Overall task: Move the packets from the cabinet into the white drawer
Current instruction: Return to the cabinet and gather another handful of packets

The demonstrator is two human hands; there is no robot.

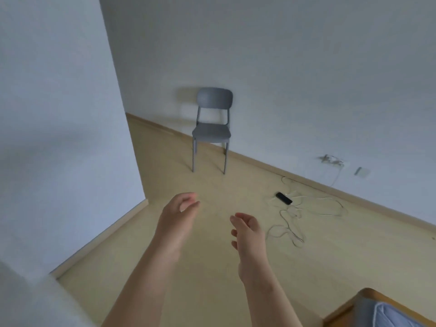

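Holding nothing, the left hand (179,215) and right hand (247,230) are out in front over the floor (212,267), apart from each other, fingers loosely curled and relaxed. No packets, cabinet or white drawer in view. Far: grey chair (212,128) against the wall. Right: black phone (283,198) among loose cables (286,228). Near right: bed corner (368,303). Handling, judged from the task wording only: packets probably light, soft, perhaps slick. Likely best pinched across the flat body or along a sealed edge. Stiffness cannot be confirmed.
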